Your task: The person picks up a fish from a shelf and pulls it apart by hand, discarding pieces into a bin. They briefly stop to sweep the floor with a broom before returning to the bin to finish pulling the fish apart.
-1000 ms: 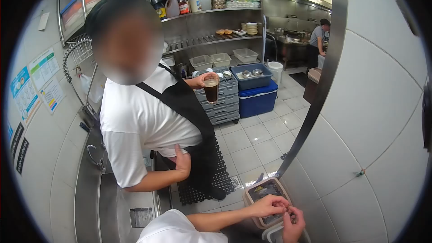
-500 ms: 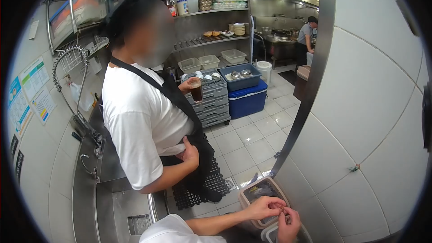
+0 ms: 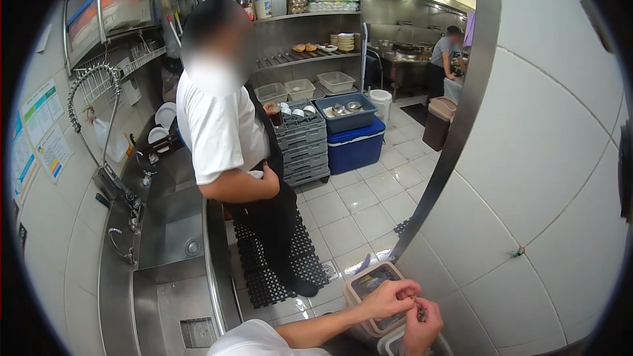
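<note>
My left hand [image 3: 389,300] and my right hand [image 3: 423,329] come together at the lower right, fingers curled and tips almost meeting. A small brownish, crumbly-looking thing [image 3: 421,314] shows in the fingers of my right hand; its kind is too small to tell. Whether my left fingertips also hold part of it is hidden. Under my hands stands a beige-rimmed bin [image 3: 351,293] with a dark lining and some rubbish inside. A second, whitish container [image 3: 389,343] sits nearer to me, partly covered by my right hand.
A co-worker [image 3: 227,125] in a white shirt and black apron stands ahead, holding a glass of dark drink [image 3: 273,116]. Steel sinks [image 3: 173,224] line the left. Grey racks [image 3: 303,148] and a blue cooler [image 3: 356,151] stand beyond. A tiled wall [image 3: 527,178] closes the right.
The co-worker has stepped away from me, back toward the racks, uncovering more of the sink. My hands stay close together above the bins, fingers slightly shifted.
</note>
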`<act>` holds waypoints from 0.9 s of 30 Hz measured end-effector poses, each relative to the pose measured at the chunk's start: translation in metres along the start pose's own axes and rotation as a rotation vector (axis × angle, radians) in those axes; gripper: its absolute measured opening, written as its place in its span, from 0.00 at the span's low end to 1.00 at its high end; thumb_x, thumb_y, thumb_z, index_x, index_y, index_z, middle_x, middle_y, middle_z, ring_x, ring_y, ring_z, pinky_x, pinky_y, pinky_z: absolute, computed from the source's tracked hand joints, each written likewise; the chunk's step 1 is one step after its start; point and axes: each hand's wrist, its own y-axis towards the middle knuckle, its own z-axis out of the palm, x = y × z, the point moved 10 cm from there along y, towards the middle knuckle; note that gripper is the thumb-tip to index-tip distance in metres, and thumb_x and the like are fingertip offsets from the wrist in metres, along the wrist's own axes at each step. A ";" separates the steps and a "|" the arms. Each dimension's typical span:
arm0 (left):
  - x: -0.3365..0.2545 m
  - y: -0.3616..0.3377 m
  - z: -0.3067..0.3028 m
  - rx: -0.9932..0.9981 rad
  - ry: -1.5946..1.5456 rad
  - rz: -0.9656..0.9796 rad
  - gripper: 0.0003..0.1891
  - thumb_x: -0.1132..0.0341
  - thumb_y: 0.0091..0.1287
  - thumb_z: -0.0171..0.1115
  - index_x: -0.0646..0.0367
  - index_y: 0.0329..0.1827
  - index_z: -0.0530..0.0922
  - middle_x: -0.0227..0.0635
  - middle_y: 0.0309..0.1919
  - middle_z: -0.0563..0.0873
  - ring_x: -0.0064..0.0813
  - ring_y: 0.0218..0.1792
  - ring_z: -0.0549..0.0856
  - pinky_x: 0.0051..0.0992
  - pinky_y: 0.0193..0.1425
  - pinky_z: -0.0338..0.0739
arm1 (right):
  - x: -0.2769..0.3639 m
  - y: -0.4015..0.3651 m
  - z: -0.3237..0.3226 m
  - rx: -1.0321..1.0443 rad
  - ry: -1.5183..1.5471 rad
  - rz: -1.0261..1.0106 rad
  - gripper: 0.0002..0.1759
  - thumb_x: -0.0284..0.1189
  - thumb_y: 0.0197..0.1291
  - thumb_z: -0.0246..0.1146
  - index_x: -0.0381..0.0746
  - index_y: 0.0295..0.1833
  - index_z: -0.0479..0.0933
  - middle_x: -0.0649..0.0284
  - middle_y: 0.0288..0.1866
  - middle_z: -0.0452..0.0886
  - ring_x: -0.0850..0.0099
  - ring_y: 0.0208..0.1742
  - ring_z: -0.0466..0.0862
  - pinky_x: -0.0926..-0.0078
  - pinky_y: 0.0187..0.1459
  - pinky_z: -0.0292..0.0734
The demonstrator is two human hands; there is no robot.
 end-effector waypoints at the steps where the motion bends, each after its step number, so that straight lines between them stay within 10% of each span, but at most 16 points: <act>1: -0.002 0.002 0.002 0.070 0.053 -0.015 0.14 0.71 0.62 0.62 0.62 0.51 0.81 0.28 0.31 0.84 0.15 0.32 0.79 0.20 0.37 0.76 | 0.000 0.001 0.000 0.000 -0.005 -0.001 0.08 0.17 0.54 0.67 0.33 0.40 0.81 0.56 0.35 0.82 0.64 0.35 0.83 0.68 0.38 0.77; 9: 0.008 -0.002 -0.016 0.245 -0.057 -0.124 0.11 0.66 0.67 0.64 0.62 0.48 0.82 0.28 0.31 0.85 0.15 0.33 0.82 0.20 0.37 0.76 | -0.036 0.001 0.016 0.015 0.175 0.099 0.04 0.20 0.61 0.67 0.33 0.42 0.81 0.63 0.33 0.82 0.79 0.28 0.80 0.82 0.27 0.75; 19: -0.009 -0.009 -0.022 0.186 -0.038 -0.082 0.09 0.69 0.59 0.65 0.60 0.41 0.79 0.24 0.25 0.78 0.15 0.28 0.74 0.20 0.34 0.70 | 0.004 -0.007 0.020 0.172 0.108 0.154 0.10 0.29 0.64 0.68 0.37 0.48 0.83 0.60 0.40 0.86 0.70 0.33 0.84 0.72 0.35 0.79; 27: -0.011 -0.008 -0.013 0.139 -0.026 0.066 0.09 0.73 0.61 0.66 0.61 0.43 0.78 0.25 0.30 0.80 0.15 0.32 0.77 0.21 0.38 0.73 | -0.029 -0.013 0.025 0.043 0.409 0.262 0.06 0.18 0.64 0.64 0.29 0.46 0.79 0.62 0.35 0.82 0.78 0.31 0.81 0.81 0.33 0.78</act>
